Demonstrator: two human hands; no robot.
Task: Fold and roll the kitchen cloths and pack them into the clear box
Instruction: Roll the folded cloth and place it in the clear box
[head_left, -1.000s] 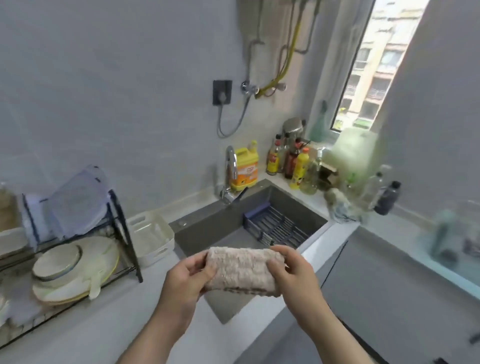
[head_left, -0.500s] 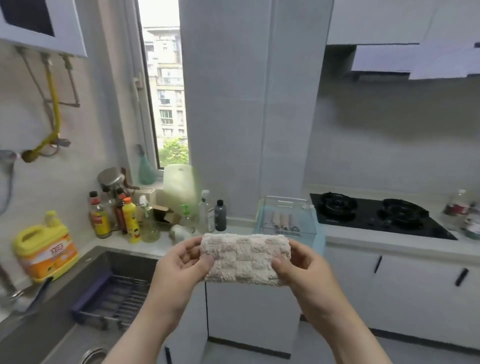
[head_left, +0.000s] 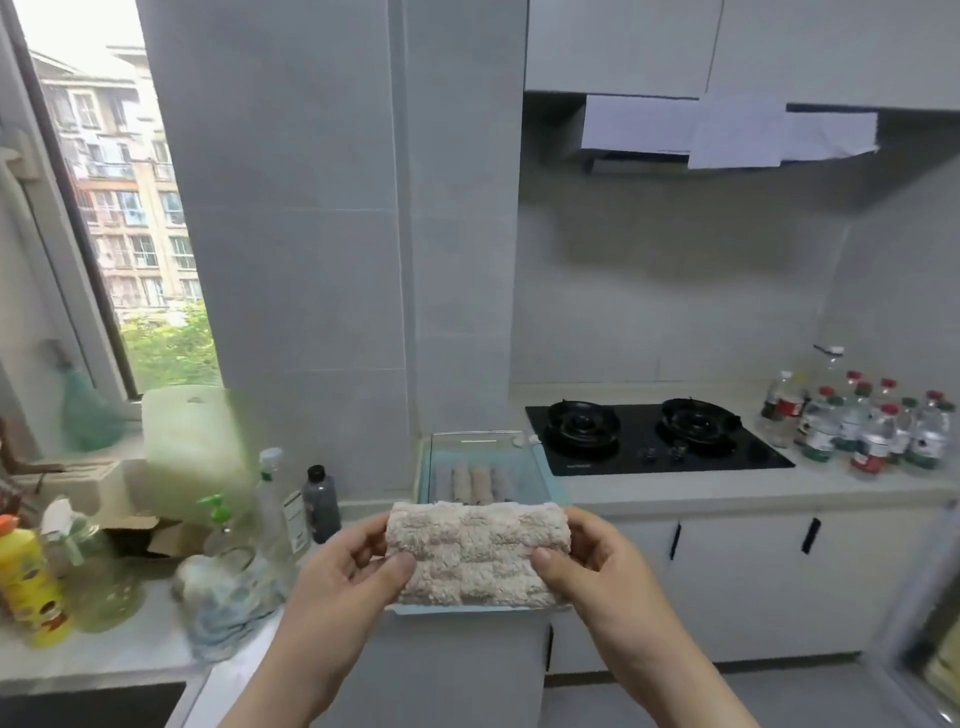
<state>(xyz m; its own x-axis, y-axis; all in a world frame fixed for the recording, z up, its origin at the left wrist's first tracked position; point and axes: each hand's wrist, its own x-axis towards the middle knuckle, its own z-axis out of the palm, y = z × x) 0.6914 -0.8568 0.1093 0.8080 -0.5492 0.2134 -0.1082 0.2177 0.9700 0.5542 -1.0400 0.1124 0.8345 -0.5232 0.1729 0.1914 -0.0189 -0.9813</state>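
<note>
We judge the task well advanced: several rolled cloths (head_left: 475, 483) already lie side by side in the clear plastic box (head_left: 423, 467) with the pale blue rim, which stands on the counter (head_left: 675, 491) just beside the black gas hob (head_left: 649, 441). One beige fluffy cloth (head_left: 475, 553), rolled into a cylinder, is not yet packed. Our left hand (head_left: 343, 582) and right hand (head_left: 597, 571) pinch its two ends, thumbs in front. It lies level between them, in front of the box, and hides the box's near part.

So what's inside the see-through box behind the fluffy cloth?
A few rolled cloths lie side by side in the clear box. Its front is hidden by the fluffy cloth gripped by the left hand and right hand, so what sits there cannot be seen.
</note>
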